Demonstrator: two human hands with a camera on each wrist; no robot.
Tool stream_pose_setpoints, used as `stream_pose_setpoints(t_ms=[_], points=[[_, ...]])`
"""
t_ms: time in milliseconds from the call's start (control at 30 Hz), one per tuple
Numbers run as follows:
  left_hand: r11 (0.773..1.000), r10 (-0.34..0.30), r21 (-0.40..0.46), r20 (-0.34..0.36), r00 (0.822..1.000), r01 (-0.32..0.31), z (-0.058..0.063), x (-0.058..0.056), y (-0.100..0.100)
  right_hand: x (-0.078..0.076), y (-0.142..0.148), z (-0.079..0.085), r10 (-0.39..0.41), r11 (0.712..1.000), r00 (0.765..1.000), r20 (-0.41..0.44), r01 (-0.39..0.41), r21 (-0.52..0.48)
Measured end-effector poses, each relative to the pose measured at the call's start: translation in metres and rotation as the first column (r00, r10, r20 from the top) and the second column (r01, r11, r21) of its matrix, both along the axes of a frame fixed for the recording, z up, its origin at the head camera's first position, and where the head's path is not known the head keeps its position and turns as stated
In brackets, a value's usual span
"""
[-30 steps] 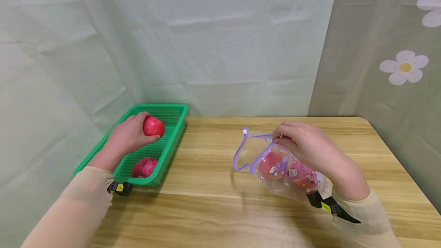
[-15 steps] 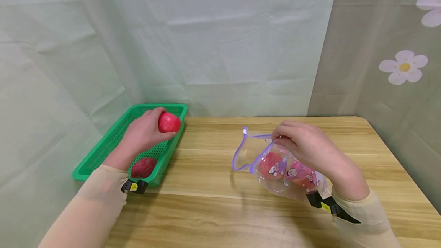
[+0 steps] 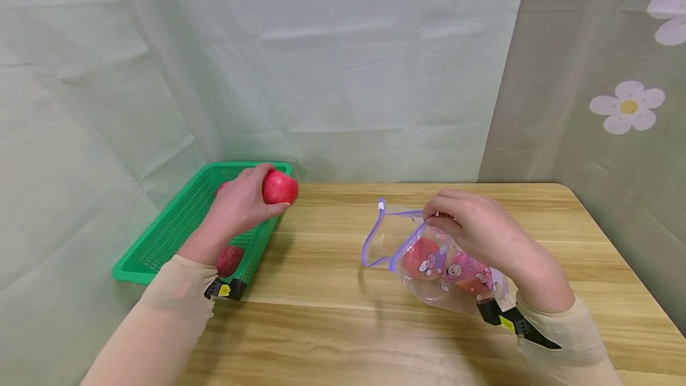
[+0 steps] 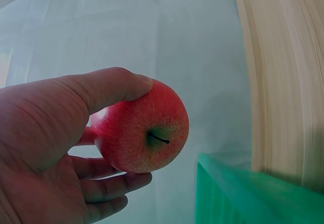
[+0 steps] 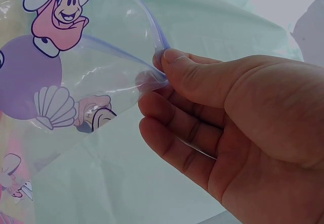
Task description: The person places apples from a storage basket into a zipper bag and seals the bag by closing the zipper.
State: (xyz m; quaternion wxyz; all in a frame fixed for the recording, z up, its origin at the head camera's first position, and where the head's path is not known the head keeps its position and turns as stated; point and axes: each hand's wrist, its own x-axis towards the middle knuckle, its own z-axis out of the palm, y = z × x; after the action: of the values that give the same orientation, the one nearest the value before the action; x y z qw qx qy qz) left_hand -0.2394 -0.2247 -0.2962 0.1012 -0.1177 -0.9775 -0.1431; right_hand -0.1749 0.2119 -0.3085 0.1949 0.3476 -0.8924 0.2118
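Note:
A red apple point(image 4: 147, 128) with a short dark stem is held by my left hand point(image 3: 241, 207), thumb on one side and fingers on the other. In the head view it overlaps the right rim of the green basket point(image 3: 177, 225). My right hand point(image 3: 474, 225) pinches the purple-edged mouth of a clear zip bag point(image 3: 439, 299) between thumb and fingers. The bag's mouth gapes toward the left, and red apples point(image 3: 420, 258) show inside behind printed cartoon figures. Another apple point(image 3: 229, 261) lies in the basket's near end, partly covered by my left wrist.
The basket stands at the left of a wooden table point(image 3: 321, 326). Bare wood lies between it and the bag. Pale curtains point(image 3: 348, 76) hang behind the table's back edge, with a grey flowered one point(image 3: 568, 136) at the right.
My left hand has carried the apple rightward from over the basket's middle to its right rim. A bit of red now shows behind that hand. My right hand and the bag stay put.

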Motion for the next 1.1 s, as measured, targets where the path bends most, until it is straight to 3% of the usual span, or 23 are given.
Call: stream_pose_setpoints(t_ms=[167,600,1100], points=[[1.0,-0.019,0.003,-0.015,1.0,0.019,-0.002,-0.001,0.012,0.001,0.001,0.0,0.001,1.0,1.0,0.006,-0.001,0.001],[0.992,-0.065,0.104,-0.022,0.998,0.067,-0.005,0.005,0.05,0.002,0.004,0.0,0.007,1.0,1.0,-0.004,-0.007,0.004],[0.968,-0.181,0.171,-0.035,0.983,0.184,-0.018,0.016,0.096,0.006,0.006,0.001,-0.002,1.0,1.0,-0.009,0.002,0.004]])
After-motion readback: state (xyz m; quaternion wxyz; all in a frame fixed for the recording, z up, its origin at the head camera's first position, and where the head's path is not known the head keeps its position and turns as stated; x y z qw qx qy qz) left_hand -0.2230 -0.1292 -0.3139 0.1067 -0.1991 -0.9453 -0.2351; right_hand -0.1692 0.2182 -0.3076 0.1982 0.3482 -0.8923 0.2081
